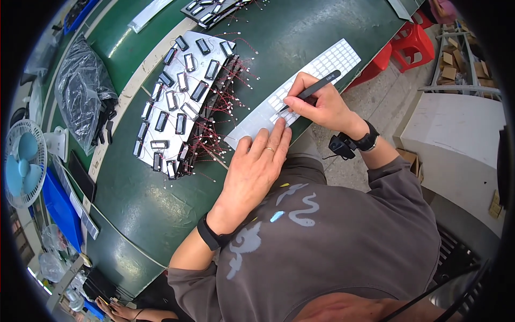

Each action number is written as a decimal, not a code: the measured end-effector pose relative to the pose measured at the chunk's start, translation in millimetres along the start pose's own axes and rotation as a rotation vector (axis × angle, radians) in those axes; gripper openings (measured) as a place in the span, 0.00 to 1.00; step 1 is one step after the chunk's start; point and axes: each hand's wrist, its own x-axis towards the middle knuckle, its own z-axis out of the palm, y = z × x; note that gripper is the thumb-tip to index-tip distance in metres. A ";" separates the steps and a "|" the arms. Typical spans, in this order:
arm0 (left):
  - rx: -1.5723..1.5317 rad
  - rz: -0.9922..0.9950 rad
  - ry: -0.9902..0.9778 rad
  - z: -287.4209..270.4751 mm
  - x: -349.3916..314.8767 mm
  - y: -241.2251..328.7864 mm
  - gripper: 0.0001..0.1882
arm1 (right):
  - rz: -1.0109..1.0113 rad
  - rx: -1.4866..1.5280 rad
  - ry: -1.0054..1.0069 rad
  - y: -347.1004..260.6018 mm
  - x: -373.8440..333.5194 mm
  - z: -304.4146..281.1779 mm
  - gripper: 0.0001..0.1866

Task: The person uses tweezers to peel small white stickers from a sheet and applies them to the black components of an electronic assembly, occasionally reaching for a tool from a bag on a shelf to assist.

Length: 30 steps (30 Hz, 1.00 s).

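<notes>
A long pale sheet [252,124] with rows of small white rounded pieces, like stickers, lies along the near edge of the green table. My left hand [257,155] rests on its near left end, fingers stretched out flat and a ring on one of them. In my right hand [322,104] is a pair of black tweezers [317,88], pinched between thumb and fingers. The tweezers' tips touch or hover just over the sheet beside my left fingertips; whether they grip a piece I cannot make out.
Left of the sheet, a stack of grey boards [170,126] bears several black rectangular parts with thin red wires. Another such board [209,12] is farther back. A white fan [24,161], a plastic bag [86,91] and red stools [412,45] surround the table [155,214]. Another person's hands [115,310] show lower left.
</notes>
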 end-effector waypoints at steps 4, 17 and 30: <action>0.016 -0.011 0.007 0.9 -1.5 -1.4 0.35 | -0.033 0.080 0.022 2.4 -0.2 1.7 0.05; -0.204 -0.029 0.093 -4.7 -8.3 -6.4 0.26 | -0.043 0.083 0.050 -4.0 9.1 -2.6 0.05; -0.143 -0.066 0.041 -1.0 -11.1 -0.2 0.27 | 0.013 -0.015 0.018 -4.7 -0.4 7.9 0.07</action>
